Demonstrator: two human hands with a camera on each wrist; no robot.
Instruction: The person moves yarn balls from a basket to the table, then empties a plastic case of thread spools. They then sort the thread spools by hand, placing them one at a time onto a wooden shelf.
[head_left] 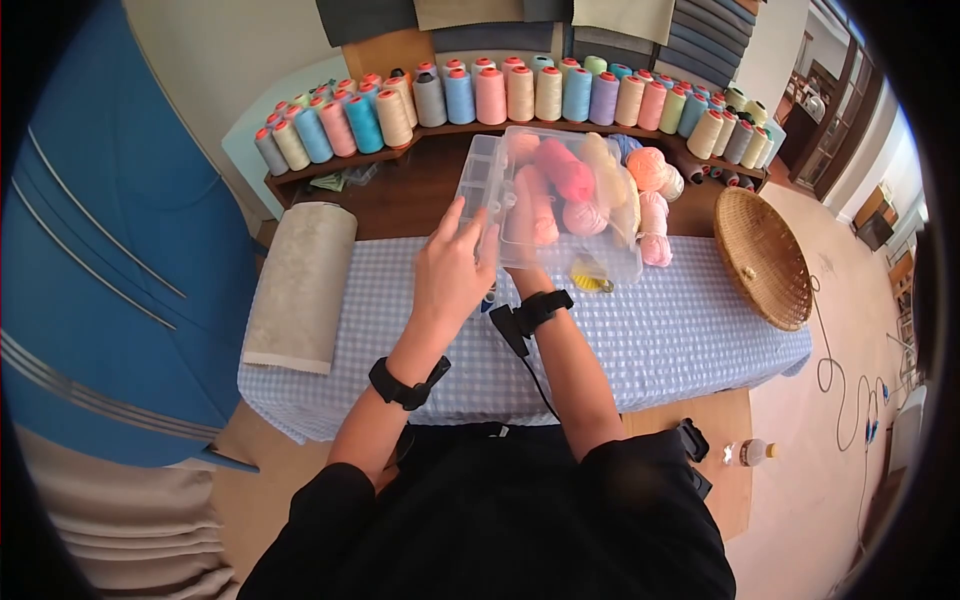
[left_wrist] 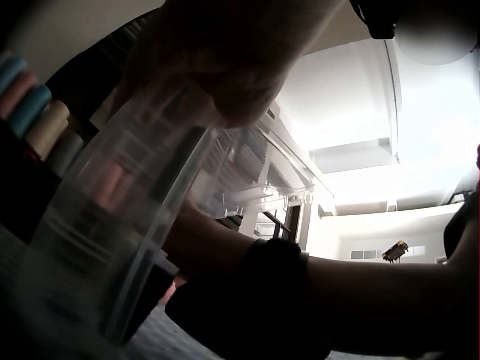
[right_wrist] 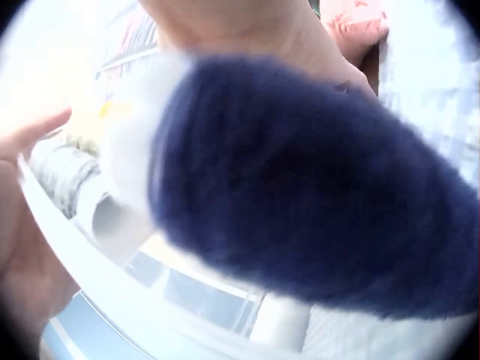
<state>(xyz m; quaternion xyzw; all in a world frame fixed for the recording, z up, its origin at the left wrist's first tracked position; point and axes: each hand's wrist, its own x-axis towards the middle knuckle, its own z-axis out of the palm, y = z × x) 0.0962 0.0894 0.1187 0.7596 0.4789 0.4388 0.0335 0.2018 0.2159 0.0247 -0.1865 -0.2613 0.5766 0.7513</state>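
Note:
A clear plastic box (head_left: 572, 250), its lid swung open on the left, is held tilted over the cloth. My left hand (head_left: 452, 268) grips it at the hinge side, fingers spread over the compartmented panel (head_left: 482, 165). In the left wrist view the clear wall (left_wrist: 142, 195) drops below that hand. My right hand (head_left: 524, 254) is at the near side of the box, partly behind the plastic, its fingers hidden. A fuzzy navy yarn skein (right_wrist: 300, 187) fills the right wrist view close under that hand; I cannot tell whether it is held. Pink yarn skeins (head_left: 540, 205) show through the plastic.
Thread cones (head_left: 490, 95) line a raised shelf behind the table. A wicker basket (head_left: 762, 255) leans at the right, and a roll of pale fabric (head_left: 305, 285) lies left on the gingham cloth (head_left: 640, 335). A yellow item (head_left: 590, 277) shows near the box.

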